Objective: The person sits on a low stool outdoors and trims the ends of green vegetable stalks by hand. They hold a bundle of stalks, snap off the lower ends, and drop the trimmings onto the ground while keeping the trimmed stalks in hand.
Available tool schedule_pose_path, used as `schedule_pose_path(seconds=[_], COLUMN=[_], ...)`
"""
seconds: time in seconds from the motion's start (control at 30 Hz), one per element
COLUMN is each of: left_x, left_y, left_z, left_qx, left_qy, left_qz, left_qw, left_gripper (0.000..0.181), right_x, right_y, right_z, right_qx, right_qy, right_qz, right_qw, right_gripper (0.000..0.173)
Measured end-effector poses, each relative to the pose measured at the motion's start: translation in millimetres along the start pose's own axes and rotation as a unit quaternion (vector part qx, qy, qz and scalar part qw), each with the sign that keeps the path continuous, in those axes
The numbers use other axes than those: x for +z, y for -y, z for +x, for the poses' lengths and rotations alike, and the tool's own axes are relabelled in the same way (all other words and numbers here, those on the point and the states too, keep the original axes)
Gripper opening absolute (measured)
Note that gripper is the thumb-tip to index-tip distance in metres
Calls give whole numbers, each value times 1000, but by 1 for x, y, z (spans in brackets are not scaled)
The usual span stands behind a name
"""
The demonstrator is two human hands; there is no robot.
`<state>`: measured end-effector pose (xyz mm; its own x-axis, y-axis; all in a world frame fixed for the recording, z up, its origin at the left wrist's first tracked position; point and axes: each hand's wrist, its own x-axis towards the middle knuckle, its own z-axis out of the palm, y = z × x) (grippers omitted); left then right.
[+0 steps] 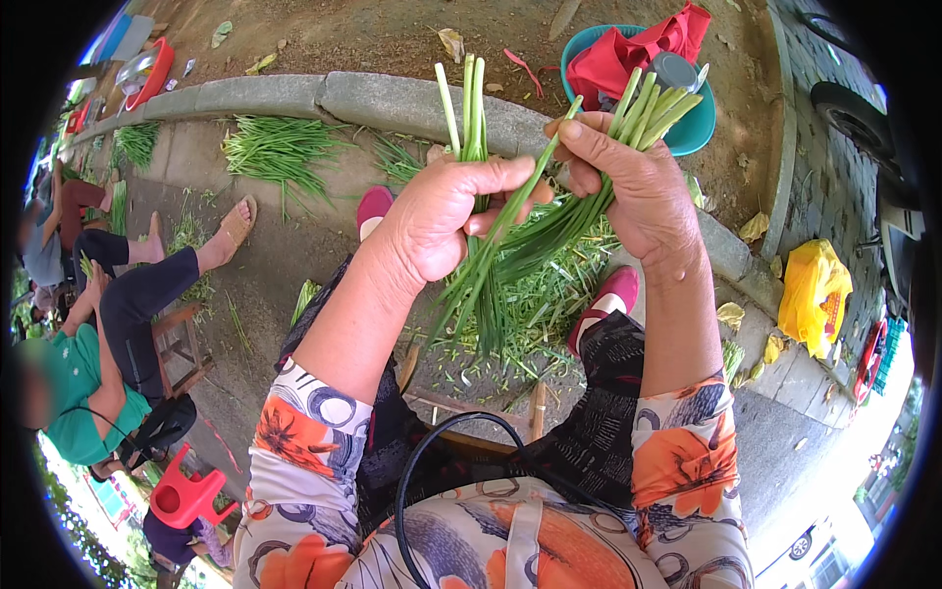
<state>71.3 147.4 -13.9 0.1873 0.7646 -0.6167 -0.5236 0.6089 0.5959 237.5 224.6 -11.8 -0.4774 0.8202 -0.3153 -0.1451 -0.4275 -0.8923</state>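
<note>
My left hand (471,210) is closed around a few green stalks (471,110), whose pale ends point up and whose leaves hang down. Beside it, my right hand (618,162) grips a thicker bunch of the same long, thin greens (567,228), pale ends up to the right. One loose stalk (541,166) slants between the hands, its upper end at my right fingertips; whether my left fingers also hold it, I cannot tell. Under the hands, a heap of cut leaves and scraps (544,294) lies on the ground between my feet.
Bundles of greens (283,151) lie by a stone kerb (434,103). Beyond it stands a teal basin (703,121) with a red bag (633,51). A yellow plastic bag (813,294) is at right. Other people sit at left, one in a green top (96,397), near a red plastic stool (184,489).
</note>
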Motion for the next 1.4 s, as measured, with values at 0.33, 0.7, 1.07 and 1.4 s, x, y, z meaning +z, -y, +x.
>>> schedule_pose_path(seconds=[0.33,0.7,1.07,1.4], left_x=[9,7,-4,-5], left_y=[5,2,4,3], left_z=[-1,-3,1,4], left_qx=[125,102,95,108], left_qy=[-86,-81,-29,-27], left_qz=[157,90,70,47], left_qw=[976,987,993,993], left_gripper=[25,19,19,21], right_x=[-1,1,3,-5], right_y=[-3,-1,-4,-4], right_z=[2,1,1,6], right_qx=[-1,-15,-47,-55], right_qy=[-53,-27,-33,-143], right_qz=[-80,-118,-114,-173], right_qw=[995,993,992,973], right_gripper=[14,12,12,17])
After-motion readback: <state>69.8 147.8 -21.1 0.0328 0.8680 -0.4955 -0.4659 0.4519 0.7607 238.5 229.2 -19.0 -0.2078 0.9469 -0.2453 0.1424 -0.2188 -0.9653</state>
